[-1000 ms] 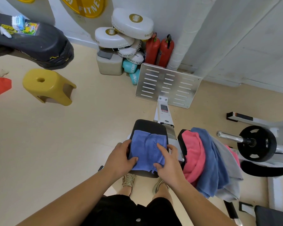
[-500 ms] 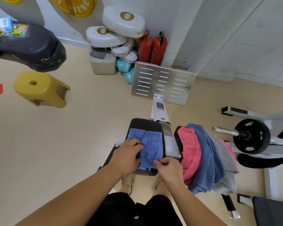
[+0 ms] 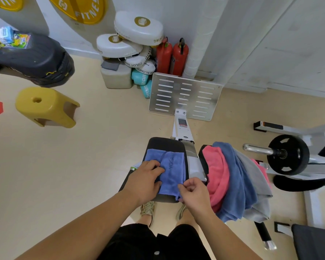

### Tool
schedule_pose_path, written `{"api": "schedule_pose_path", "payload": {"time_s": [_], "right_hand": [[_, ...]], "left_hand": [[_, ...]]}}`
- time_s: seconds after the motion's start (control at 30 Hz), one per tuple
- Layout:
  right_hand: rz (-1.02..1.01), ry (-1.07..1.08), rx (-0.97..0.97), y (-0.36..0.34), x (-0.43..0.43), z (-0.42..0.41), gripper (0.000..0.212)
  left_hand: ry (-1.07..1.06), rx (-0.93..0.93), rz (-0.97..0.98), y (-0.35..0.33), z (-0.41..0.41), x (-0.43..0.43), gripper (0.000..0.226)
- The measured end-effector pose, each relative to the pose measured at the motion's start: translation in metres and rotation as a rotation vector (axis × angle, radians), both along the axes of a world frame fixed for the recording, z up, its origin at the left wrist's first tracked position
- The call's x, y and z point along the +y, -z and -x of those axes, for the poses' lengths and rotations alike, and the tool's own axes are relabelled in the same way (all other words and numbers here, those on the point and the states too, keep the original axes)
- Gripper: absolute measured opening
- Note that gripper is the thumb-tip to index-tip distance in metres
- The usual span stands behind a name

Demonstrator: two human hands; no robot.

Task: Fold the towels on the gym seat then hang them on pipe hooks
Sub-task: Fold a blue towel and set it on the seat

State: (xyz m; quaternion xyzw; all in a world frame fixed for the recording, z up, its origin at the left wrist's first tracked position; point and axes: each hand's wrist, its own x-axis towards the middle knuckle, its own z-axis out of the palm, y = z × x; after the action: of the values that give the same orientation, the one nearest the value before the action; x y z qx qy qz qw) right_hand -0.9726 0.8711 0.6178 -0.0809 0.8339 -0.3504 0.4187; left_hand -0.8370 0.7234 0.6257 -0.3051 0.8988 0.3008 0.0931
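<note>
Blue towel [image 3: 174, 173] reads "YOGA" — yellow wall sign [image 3: 81, 8] "FITNES", pad strap [image 3: 136, 63] "STARLIGHT".

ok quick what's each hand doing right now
Left hand: fingers bent on the blue towel, pressing or gripping, cannot tell.
Right hand: closed, pinching the blue towel's near edge.

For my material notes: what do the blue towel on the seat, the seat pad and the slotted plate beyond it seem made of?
Blue towel: soft matte cloth, perhaps microfibre; fuzzy nap, limp folds.
Seat pad: black vinyl-like cover; smooth, faint sheen.
Slotted plate: bare metal, likely aluminium; pale brushed shine.
</note>
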Motion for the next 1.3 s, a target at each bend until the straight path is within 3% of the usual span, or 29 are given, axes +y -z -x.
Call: {"api": "schedule_pose_path", "payload": {"time_s": [0.13,0.23,0.33,0.4,0.5,0.77,0.9,0.97,1.07,1.17,1.3], "right_hand": [[-0.088,-0.118,0.068,0.005,0.0,0.01,0.015],[-0.119,-0.375,0.307,0.001,-0.003,0.013,0.02],[-0.01,-0.579,0.458,-0.003,-0.011,0.012,0.046],[-0.068,-0.753,0.467,0.0,-0.018,0.013,0.067],[-0.188,-0.893,0.47,0.008,-0.024,0.019,0.077],[-0.17,-0.925,0.474,0.004,-0.026,0.031,0.081],[-0.032,-0.82,0.439,-0.018,-0.013,0.049,0.057],[-0.056,-0.773,0.438,-0.031,-0.001,0.061,0.047],[-0.108,-0.659,0.419,-0.046,0.031,0.081,0.056],[-0.082,-0.461,0.418,-0.052,0.075,0.105,0.034],[-0.105,-0.402,0.41,-0.053,0.126,0.142,0.018]], "left_hand": [[0.112,-0.027,0.147,-0.008,0.01,0.0,0.036],[0.123,-0.086,0.171,-0.005,0.015,-0.004,0.059],[0.13,-0.22,0.102,0.002,0.015,-0.003,0.076],[0.132,-0.223,0.121,0.003,0.012,-0.002,0.079],[0.13,-0.218,0.109,0.005,0.009,-0.001,0.079],[0.171,-0.207,0.137,-0.005,0.01,-0.001,0.073],[0.207,-0.026,0.24,-0.011,0.019,0.009,0.052],[0.197,0.081,0.159,-0.017,0.034,0.023,0.038],[0.14,0.104,-0.029,-0.028,0.064,0.052,0.037],[0.105,0.069,-0.181,-0.03,0.094,0.084,0.031],[-0.103,0.081,-0.337,-0.026,0.136,0.122,0.015]]}}
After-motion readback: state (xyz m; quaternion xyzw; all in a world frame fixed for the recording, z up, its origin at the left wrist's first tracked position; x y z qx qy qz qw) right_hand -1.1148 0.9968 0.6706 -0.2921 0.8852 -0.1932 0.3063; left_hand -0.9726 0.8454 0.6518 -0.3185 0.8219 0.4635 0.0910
